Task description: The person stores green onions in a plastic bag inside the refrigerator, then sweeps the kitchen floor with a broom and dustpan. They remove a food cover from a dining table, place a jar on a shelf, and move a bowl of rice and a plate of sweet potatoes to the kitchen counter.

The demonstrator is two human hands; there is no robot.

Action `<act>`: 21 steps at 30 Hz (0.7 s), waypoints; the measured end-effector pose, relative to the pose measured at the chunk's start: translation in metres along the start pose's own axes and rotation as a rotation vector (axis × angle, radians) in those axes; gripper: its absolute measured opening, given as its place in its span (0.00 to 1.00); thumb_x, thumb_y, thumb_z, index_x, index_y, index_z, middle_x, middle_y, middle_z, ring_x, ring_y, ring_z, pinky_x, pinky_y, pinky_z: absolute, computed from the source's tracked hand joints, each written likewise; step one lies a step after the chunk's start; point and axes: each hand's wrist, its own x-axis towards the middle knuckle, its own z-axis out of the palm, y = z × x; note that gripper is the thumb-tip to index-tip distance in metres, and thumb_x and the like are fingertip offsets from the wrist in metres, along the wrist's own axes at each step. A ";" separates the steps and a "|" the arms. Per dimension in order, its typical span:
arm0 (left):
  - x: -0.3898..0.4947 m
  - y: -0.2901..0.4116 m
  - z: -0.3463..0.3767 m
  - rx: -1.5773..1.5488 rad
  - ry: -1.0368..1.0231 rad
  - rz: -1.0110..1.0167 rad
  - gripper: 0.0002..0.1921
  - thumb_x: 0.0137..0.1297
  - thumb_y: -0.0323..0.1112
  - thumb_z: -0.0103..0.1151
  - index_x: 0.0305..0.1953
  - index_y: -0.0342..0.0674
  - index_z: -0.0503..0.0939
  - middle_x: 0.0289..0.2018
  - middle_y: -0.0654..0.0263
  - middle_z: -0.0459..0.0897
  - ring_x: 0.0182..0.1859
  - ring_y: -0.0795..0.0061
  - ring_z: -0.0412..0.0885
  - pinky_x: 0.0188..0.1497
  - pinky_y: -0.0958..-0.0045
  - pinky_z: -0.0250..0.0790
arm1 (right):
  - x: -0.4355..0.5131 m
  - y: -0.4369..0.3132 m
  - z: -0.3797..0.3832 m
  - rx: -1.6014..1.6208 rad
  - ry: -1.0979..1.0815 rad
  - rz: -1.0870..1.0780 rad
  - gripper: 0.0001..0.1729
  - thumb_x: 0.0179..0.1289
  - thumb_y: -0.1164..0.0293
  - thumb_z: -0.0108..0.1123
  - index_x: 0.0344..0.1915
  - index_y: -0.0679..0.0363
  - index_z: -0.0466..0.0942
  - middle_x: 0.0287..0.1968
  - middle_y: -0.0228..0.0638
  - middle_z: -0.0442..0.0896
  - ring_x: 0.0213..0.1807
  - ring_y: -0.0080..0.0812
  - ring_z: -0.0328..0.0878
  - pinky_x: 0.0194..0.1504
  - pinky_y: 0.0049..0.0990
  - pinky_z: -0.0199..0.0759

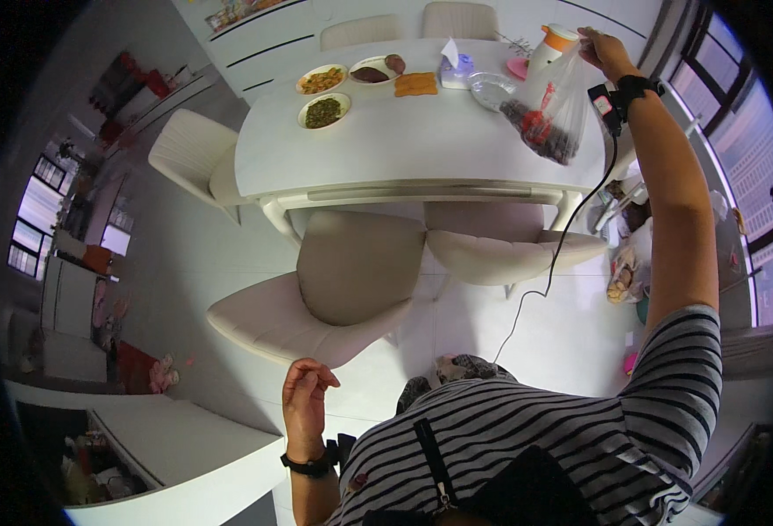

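My right hand (602, 51) is raised over the right end of the white dining table (419, 144). It grips the gathered top of a clear plastic bag (567, 85). Dark, lumpy pieces fill the bag's bottom, and a red patch shows on its side. Whether the bag touches the tabletop is hard to tell. Behind it stands a white thermos jug (549, 49) with an orange collar. A foil-like round dish (491, 91) lies just left of the bag. My left hand (304, 401) hangs low by a beige chair (360, 269), fingers loosely curled around nothing.
Two dishes of cooked food (323, 113), a plate of sweet potatoes (370, 70), flat orange-brown pieces (416, 84) and a tissue pack (457, 69) occupy the table. Chairs surround it. A black cable (557, 246) hangs from my right wrist. Bags (625, 276) crowd the floor at right.
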 end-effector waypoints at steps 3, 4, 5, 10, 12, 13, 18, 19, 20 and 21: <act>0.012 -0.002 -0.003 -0.017 -0.088 0.011 0.07 0.64 0.31 0.46 0.39 0.38 0.73 0.31 0.63 0.76 0.34 0.73 0.75 0.41 0.72 0.68 | -0.018 -0.009 -0.012 -0.019 0.100 0.020 0.15 0.64 0.67 0.54 0.45 0.68 0.75 0.32 0.37 0.79 0.33 0.25 0.78 0.40 0.22 0.77; 0.017 -0.003 0.000 -0.019 -0.104 0.011 0.07 0.64 0.31 0.46 0.39 0.38 0.73 0.31 0.63 0.76 0.34 0.72 0.75 0.41 0.72 0.68 | -0.020 -0.007 -0.016 -0.013 0.118 0.028 0.14 0.65 0.68 0.54 0.43 0.69 0.75 0.31 0.37 0.78 0.32 0.26 0.78 0.40 0.22 0.78; 0.021 -0.003 0.005 -0.018 -0.120 0.012 0.07 0.64 0.32 0.46 0.40 0.38 0.73 0.31 0.63 0.76 0.34 0.72 0.75 0.41 0.72 0.68 | -0.021 -0.003 -0.020 -0.008 0.140 0.061 0.14 0.64 0.68 0.54 0.42 0.69 0.75 0.31 0.37 0.78 0.32 0.27 0.78 0.40 0.23 0.78; 0.066 -0.010 0.051 0.008 -0.223 -0.024 0.08 0.64 0.33 0.47 0.40 0.36 0.73 0.31 0.63 0.75 0.35 0.73 0.74 0.42 0.71 0.69 | -0.006 0.030 -0.056 -0.039 0.204 0.118 0.13 0.61 0.63 0.58 0.37 0.61 0.79 0.25 0.32 0.76 0.25 0.24 0.76 0.34 0.21 0.78; 0.090 -0.016 0.076 -0.013 -0.241 -0.057 0.08 0.63 0.29 0.45 0.41 0.36 0.72 0.31 0.62 0.76 0.36 0.73 0.74 0.44 0.72 0.67 | 0.006 0.041 -0.071 -0.079 0.220 0.175 0.13 0.61 0.62 0.58 0.38 0.61 0.79 0.26 0.31 0.75 0.25 0.24 0.76 0.34 0.22 0.78; 0.102 -0.018 0.089 -0.019 -0.254 -0.070 0.08 0.62 0.27 0.44 0.41 0.36 0.72 0.31 0.62 0.76 0.36 0.73 0.74 0.45 0.72 0.66 | 0.010 0.050 -0.078 -0.045 0.148 0.133 0.13 0.61 0.62 0.58 0.37 0.60 0.79 0.25 0.30 0.74 0.24 0.24 0.75 0.34 0.24 0.78; 0.156 -0.033 0.159 0.056 -0.325 -0.204 0.08 0.63 0.27 0.44 0.41 0.36 0.72 0.32 0.64 0.76 0.36 0.75 0.74 0.45 0.73 0.66 | 0.042 0.098 -0.091 -0.045 0.132 0.187 0.14 0.63 0.65 0.55 0.37 0.67 0.77 0.30 0.39 0.77 0.28 0.30 0.76 0.35 0.27 0.79; 0.164 -0.036 0.169 0.079 -0.335 -0.232 0.08 0.63 0.27 0.44 0.41 0.36 0.72 0.32 0.64 0.76 0.36 0.76 0.74 0.45 0.73 0.66 | 0.044 0.112 -0.091 -0.031 0.083 0.135 0.15 0.62 0.63 0.55 0.38 0.65 0.77 0.30 0.38 0.76 0.28 0.30 0.76 0.33 0.28 0.79; 0.175 -0.039 0.178 0.053 -0.390 -0.250 0.07 0.64 0.27 0.44 0.41 0.37 0.72 0.32 0.65 0.76 0.36 0.77 0.74 0.45 0.74 0.67 | 0.048 0.124 -0.085 -0.035 0.068 0.207 0.16 0.62 0.62 0.55 0.39 0.65 0.77 0.32 0.39 0.77 0.29 0.29 0.76 0.33 0.28 0.78; 0.183 -0.043 0.186 0.070 -0.400 -0.263 0.07 0.64 0.27 0.44 0.41 0.37 0.72 0.31 0.65 0.76 0.36 0.77 0.74 0.44 0.74 0.67 | 0.049 0.135 -0.081 -0.068 0.103 0.315 0.18 0.62 0.61 0.56 0.40 0.65 0.76 0.33 0.39 0.77 0.30 0.29 0.77 0.32 0.28 0.78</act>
